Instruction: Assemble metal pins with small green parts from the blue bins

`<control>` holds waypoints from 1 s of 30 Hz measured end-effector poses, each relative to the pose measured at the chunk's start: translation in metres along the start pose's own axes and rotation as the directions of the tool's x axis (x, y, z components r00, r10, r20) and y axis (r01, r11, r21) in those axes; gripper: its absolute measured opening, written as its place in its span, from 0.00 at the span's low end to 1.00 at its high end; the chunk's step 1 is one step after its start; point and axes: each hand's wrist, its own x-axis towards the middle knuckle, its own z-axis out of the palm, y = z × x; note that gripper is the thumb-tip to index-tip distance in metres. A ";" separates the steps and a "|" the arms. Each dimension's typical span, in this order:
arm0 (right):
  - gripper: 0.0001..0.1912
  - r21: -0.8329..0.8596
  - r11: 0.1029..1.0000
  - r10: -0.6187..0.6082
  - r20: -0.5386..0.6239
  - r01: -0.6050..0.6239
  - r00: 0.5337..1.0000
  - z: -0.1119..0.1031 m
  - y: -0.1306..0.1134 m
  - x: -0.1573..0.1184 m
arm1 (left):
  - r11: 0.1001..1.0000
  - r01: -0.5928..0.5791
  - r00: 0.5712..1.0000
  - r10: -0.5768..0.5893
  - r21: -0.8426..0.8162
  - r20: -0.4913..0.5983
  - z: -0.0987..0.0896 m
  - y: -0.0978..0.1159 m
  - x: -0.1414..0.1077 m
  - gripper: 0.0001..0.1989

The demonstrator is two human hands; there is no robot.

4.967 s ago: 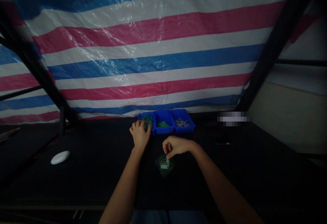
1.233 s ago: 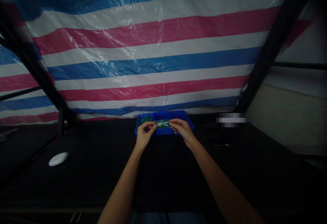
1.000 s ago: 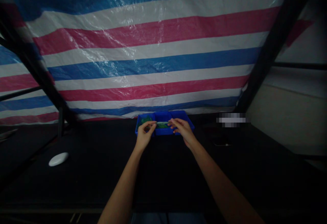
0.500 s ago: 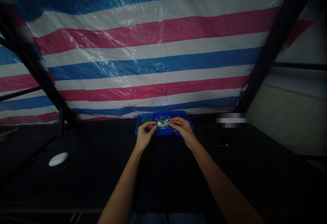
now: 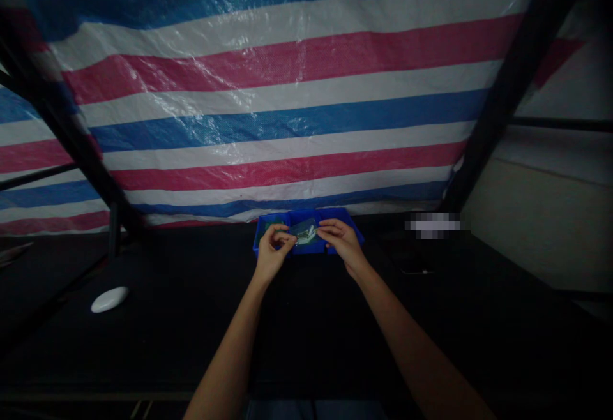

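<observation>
Striped blue, white and pink woven plastic tarpaulin (image 5: 287, 120) behind a black tabletop (image 5: 158, 343), with a white oval computer mouse (image 5: 110, 299) lying at far left. Small clear plastic bag (image 5: 304, 232) with pale contents held just above the middle compartment of a blue three-compartment plastic tray (image 5: 341, 216). Left hand (image 5: 271, 253) and right hand (image 5: 341, 243) at opposite bag edges, both pinched closed on it.

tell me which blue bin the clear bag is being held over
The middle blue bin. The clear plastic bag is pinched above it between the left hand and right hand, and neither end bin has the bag over it.
</observation>
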 end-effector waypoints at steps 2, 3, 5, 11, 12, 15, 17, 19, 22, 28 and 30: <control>0.18 -0.015 1.000 -0.002 -0.005 0.001 1.000 0.001 0.000 0.000 | 0.999 0.013 1.000 -0.014 0.039 0.020 0.002 0.002 -0.001 0.16; 0.18 -0.024 1.000 -0.003 -0.004 0.003 1.000 0.002 0.000 -0.001 | 0.998 0.021 0.999 -0.023 0.059 0.031 0.003 0.003 -0.002 0.16; 0.17 -0.041 0.999 -0.022 -0.002 0.022 1.000 0.004 0.001 -0.002 | 0.996 0.039 0.998 -0.042 0.083 0.042 0.004 0.004 -0.002 0.15; 0.14 -0.149 0.974 -0.174 -0.018 0.170 0.985 0.008 0.009 0.001 | 0.970 0.065 0.975 -0.011 0.234 -0.224 -0.015 -0.005 0.008 0.15; 0.13 -0.175 0.966 -0.194 -0.005 0.190 0.981 0.009 0.012 0.002 | 0.952 0.103 0.957 -0.015 0.289 -0.291 -0.021 -0.007 0.013 0.15; 0.10 -0.256 0.933 -0.241 0.070 0.251 0.968 0.011 0.020 0.002 | 0.857 0.218 0.928 -0.035 0.467 -0.370 -0.031 -0.010 0.030 0.13; 0.10 -0.309 0.907 -0.260 0.124 0.286 0.958 0.013 0.024 0.001 | 0.769 0.261 0.925 -0.028 0.584 -0.378 -0.031 -0.009 0.042 0.12; 0.10 -0.344 0.888 -0.260 0.169 0.304 0.951 0.016 0.025 -0.002 | 0.648 0.287 0.936 -0.031 0.705 -0.352 -0.027 -0.006 0.053 0.12; 0.09 -0.363 0.876 -0.245 0.233 0.318 0.941 0.019 0.024 -0.007 | 0.491 0.325 0.938 -0.058 0.808 -0.342 -0.018 -0.003 0.062 0.12; 0.09 -0.406 0.847 -0.240 0.281 0.342 0.929 0.021 0.020 -0.011 | 0.371 0.304 0.951 -0.067 0.877 -0.301 -0.008 -0.011 0.064 0.12; 0.09 -0.408 0.844 -0.241 0.290 0.347 0.926 0.021 0.020 -0.011 | 0.338 0.271 0.962 -0.070 0.901 -0.263 -0.006 -0.014 0.063 0.12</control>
